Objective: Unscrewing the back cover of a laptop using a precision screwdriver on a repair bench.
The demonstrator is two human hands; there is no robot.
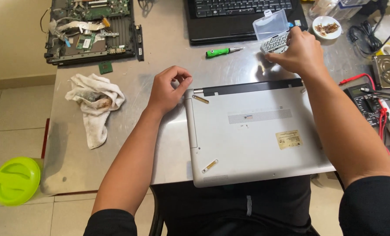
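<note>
Left hand: The left hand (168,89) lies on the metal table (116,144), arm stretched forward, fingers curled in loosely. It holds nothing I can see.
Right hand: The right hand (298,51) reaches far forward, palm down, fingers bent over the small clear box (274,32) of screwdriver bits. The fingertips touch the box tray; I cannot tell if they pinch a bit.
Box: Its lid stands open, tipped up and away.
Laptop: The silver laptop (251,135) lies bottom up, just beside the left hand and below the right hand. Its long side runs left to right.
Screwdriver: The green screwdriver (223,52) lies between the hands, tip pointing right.
Rag: A dirty white rag (95,102) sits left of the left hand.
</note>
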